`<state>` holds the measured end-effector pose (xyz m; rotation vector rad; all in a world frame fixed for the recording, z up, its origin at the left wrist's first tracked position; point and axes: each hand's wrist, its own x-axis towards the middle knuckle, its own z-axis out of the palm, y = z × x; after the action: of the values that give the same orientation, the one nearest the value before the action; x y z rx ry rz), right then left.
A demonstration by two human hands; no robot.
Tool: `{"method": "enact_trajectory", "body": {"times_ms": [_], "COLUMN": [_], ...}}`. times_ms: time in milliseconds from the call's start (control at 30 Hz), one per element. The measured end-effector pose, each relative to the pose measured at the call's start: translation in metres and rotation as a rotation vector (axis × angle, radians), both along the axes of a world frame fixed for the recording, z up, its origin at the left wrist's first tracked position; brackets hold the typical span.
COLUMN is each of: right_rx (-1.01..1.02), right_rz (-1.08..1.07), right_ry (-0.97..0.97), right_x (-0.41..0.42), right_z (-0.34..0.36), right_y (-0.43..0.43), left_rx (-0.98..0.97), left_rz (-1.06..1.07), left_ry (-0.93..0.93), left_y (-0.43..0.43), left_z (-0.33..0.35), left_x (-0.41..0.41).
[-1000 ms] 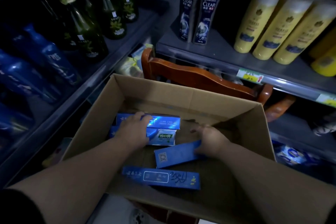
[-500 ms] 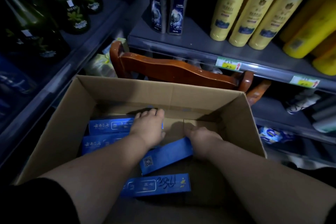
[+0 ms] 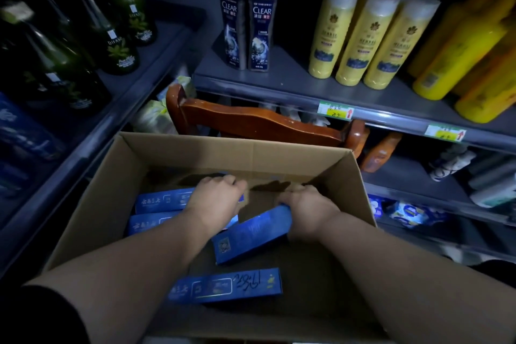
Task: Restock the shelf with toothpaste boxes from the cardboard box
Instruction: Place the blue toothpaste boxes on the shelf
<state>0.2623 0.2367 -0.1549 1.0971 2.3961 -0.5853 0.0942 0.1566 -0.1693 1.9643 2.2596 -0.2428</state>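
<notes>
stage: early-ish I'd say, both hands are down in the carton picking, nothing is on its way up yet

cardboard box (image 3: 223, 153): open, right in front, with a wooden chair (image 3: 265, 123) back just behind it at 12 o'clock

stock left inside: 4 blue ones that I can count, so the carton is near its bottom

back toothpaste box (image 3: 164, 200): lying flat at 10 o'clock in the carton

second toothpaste box (image 3: 150, 225): flat, just beside the back one, at 9 o'clock

tilted toothpaste box (image 3: 251, 234): near the middle, skewed, with its far end raised toward 1 o'clock

front toothpaste box (image 3: 226, 285): flat at 6 o'clock, nobody touching it

left hand (image 3: 217, 198): on top of the back toothpaste box, fingers curled down over its far edge; looks like a grip

right hand (image 3: 304, 207): fingers curled round the far end of the tilted toothpaste box, holding it

shelf (image 3: 293, 75): up at 1 o'clock from the carton, carrying CLEAR bottles (image 3: 258, 28) and yellow bottles (image 3: 360, 36); green bottles (image 3: 120, 45) stand on the rack at 10 o'clock

done so far: can't tell, I see 0 toothpaste boxes on any shelf in view

left to do: lift out all 4 and get them shelved; which spot they go to isn't visible
</notes>
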Motion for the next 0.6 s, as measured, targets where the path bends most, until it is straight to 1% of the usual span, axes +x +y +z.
{"method": "enact_trajectory", "body": {"times_ms": [100,167,400,600], "right_rx": [0.055,0.072,0.14,0.151], "right_rz": [0.024,0.024,0.112,0.193], "right_ry": [0.08,0.119,0.217,0.329], "right_x": [0.003,0.005,0.008,-0.004], "right_z": [0.013,0.023,0.06,0.088], "right_y": [-0.002,-0.002,0.0,-0.003], "left_rx": [-0.03,-0.034,-0.022,0.096], "left_rz": [-0.033,-0.011,0.179,0.341], "left_ry": [0.033,0.034,-0.035,-0.076], "left_y": [-0.013,-0.023,-0.049,-0.075], "left_z": [0.018,0.029,0.068,0.101], "left_x": [-0.004,-0.005,-0.001,-0.006]}}
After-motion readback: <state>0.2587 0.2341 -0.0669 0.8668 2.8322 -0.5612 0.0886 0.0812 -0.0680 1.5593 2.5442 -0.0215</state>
